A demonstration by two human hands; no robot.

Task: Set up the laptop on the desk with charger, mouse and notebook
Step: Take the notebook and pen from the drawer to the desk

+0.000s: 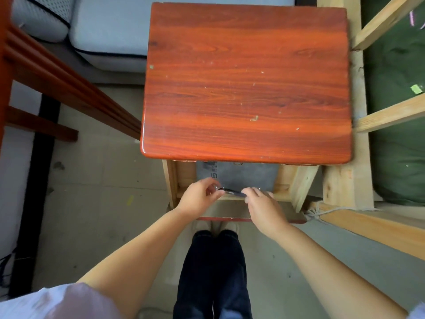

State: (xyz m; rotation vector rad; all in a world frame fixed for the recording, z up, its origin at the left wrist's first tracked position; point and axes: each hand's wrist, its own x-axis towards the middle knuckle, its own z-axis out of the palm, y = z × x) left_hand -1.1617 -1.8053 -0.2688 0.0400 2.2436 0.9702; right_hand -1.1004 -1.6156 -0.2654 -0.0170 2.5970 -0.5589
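The counter (pixel 246 81) fills the upper middle of the head view: a rectangular top of glossy, reddish wood-grain with rounded corners, its lacquer flecked with small pale chips toward the right side and near edge. Pale, unfinished timber framing (pixel 342 180) stands along its right edge, with a green padded fabric (pixel 397 125) behind the slats, and a light grey cushion with dark piping (pixel 108 28) lies beyond the far-left corner. Below the counter's near edge a drawer of raw light wood (pixel 230 199) is pulled out, and in it lies a flat, matte grey slab with a printed mark at its left end (pixel 243 178), which looks like the laptop or its sleeve, though which cannot be told; it sits partly under the near edge. Both hands meet at the drawer's front rail. The left hand (pixel 197 196) is curled, thumb and fingertips pinched on the left end of a thin, dark, shiny flat object (pixel 230 192); the right hand (pixel 264 208) lies palm down with its fingers closed over the object's right end. What that object is cannot be made out.
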